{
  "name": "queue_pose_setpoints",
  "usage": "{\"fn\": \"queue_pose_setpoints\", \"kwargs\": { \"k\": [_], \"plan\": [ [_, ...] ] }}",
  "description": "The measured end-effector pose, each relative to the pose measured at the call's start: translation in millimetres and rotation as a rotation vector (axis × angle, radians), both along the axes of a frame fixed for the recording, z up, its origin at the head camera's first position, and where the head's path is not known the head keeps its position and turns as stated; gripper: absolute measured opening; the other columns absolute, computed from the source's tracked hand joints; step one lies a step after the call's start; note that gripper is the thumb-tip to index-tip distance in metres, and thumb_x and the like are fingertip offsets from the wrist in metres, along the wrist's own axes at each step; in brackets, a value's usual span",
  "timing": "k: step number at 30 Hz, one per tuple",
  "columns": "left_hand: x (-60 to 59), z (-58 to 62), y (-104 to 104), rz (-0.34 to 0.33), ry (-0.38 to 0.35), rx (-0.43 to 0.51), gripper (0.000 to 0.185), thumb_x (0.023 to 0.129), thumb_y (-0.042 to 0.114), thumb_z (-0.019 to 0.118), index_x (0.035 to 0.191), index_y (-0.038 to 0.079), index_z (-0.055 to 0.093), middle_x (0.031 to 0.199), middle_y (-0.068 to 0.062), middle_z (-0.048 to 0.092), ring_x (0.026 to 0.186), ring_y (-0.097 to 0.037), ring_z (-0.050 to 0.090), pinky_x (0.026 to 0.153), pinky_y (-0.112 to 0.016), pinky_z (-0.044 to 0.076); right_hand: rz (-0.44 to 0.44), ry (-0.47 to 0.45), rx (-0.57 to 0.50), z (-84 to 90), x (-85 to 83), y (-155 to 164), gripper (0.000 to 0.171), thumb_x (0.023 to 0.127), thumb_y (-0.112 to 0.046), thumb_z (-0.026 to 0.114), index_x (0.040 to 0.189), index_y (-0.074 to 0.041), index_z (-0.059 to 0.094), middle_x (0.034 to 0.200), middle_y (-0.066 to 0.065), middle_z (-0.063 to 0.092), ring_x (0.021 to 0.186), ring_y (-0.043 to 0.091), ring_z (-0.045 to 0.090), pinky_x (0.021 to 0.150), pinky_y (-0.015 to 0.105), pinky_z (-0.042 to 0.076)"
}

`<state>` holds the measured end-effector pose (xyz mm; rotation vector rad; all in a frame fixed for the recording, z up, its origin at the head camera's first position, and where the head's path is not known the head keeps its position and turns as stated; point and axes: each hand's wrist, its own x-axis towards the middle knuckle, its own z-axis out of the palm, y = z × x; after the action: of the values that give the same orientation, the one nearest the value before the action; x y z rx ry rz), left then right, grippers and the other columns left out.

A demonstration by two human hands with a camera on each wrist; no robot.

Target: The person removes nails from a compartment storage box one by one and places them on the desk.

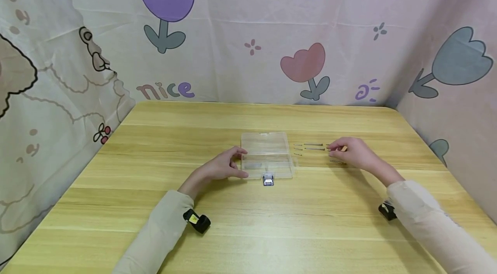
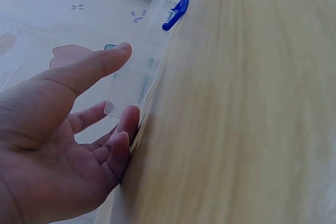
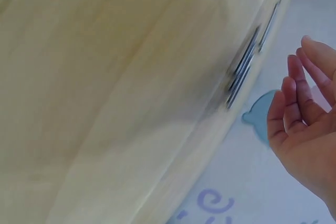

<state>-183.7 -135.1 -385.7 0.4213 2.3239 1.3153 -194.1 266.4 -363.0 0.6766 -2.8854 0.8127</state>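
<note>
A clear plastic box (image 1: 268, 154) lies with its lid laid back on the table, and a blue latch (image 2: 176, 14) sits at its front edge. My left hand (image 1: 227, 165) is spread at the box's left side, thumb by the front corner and fingers by the lid's side; whether they touch it is hard to tell. Thin metal rods like screws or nails (image 1: 314, 149) lie in short rows right of the box. Over the right-hand ones hovers my right hand (image 1: 355, 153), its fingers loosely bent, with nothing seen between them in the right wrist view (image 3: 310, 98).
The wooden table (image 1: 248, 231) reaches back to a printed cloth (image 1: 233, 49) hanging behind it and along both sides. Each sleeve carries a black wrist camera (image 1: 197, 221).
</note>
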Motion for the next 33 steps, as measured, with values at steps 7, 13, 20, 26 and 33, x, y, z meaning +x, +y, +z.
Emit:
{"fn": "queue_pose_setpoints", "kwargs": {
  "k": [7,13,20,26,33],
  "plan": [
    [1.0,-0.6,-0.3,0.009,-0.001,-0.001,0.066,0.08,0.015,0.08,0.136,0.008,0.046,0.128,-0.011,0.046,0.08,-0.02,0.046,0.063,-0.029,0.039,0.101,-0.002,-0.05,0.8,-2.8,-41.4,0.016,0.086,-0.009,0.072,0.099,0.001,0.073,0.091,0.008,0.069,0.081,0.021,0.061,0.07,0.035,0.05],
    [1.1,-1.4,-1.2,0.003,-0.001,0.001,0.067,0.081,0.016,0.08,0.137,0.008,0.045,0.13,-0.012,0.046,0.079,-0.019,0.046,0.061,-0.028,0.039,0.225,0.019,-0.068,-0.8,-12.5,-79.6,0.012,0.086,-0.006,0.071,0.096,0.001,0.073,0.094,0.009,0.069,0.087,0.027,0.063,0.074,0.04,0.051],
    [-0.6,1.0,0.5,-0.006,0.008,-0.014,0.067,0.081,0.017,0.08,0.137,0.008,0.045,0.13,-0.012,0.046,0.08,-0.02,0.047,0.064,-0.029,0.039,0.301,-0.025,-0.033,3.5,-20.2,-113.4,0.011,0.088,-0.008,0.07,0.095,-0.002,0.074,0.096,0.007,0.067,0.088,0.023,0.061,0.075,0.038,0.049],
    [-2.1,1.0,0.8,-0.013,0.001,-0.019,0.067,0.081,0.017,0.08,0.137,0.008,0.044,0.13,-0.013,0.045,0.078,-0.018,0.047,0.062,-0.027,0.039,0.345,-0.045,0.012,7.8,-25.1,-140.0,0.01,0.086,-0.009,0.071,0.094,-0.004,0.075,0.095,0.004,0.067,0.091,0.022,0.06,0.08,0.038,0.049],
    [-1.0,0.7,0.2,-0.015,-0.004,-0.003,0.066,0.082,0.016,0.079,0.137,0.007,0.044,0.129,-0.014,0.045,0.075,-0.019,0.047,0.061,-0.028,0.038,0.365,-0.1,0.08,8.3,-29.1,-170.3,0.011,0.085,-0.012,0.073,0.094,-0.007,0.075,0.095,0.001,0.068,0.093,0.021,0.06,0.084,0.036,0.048]
  ]
}}
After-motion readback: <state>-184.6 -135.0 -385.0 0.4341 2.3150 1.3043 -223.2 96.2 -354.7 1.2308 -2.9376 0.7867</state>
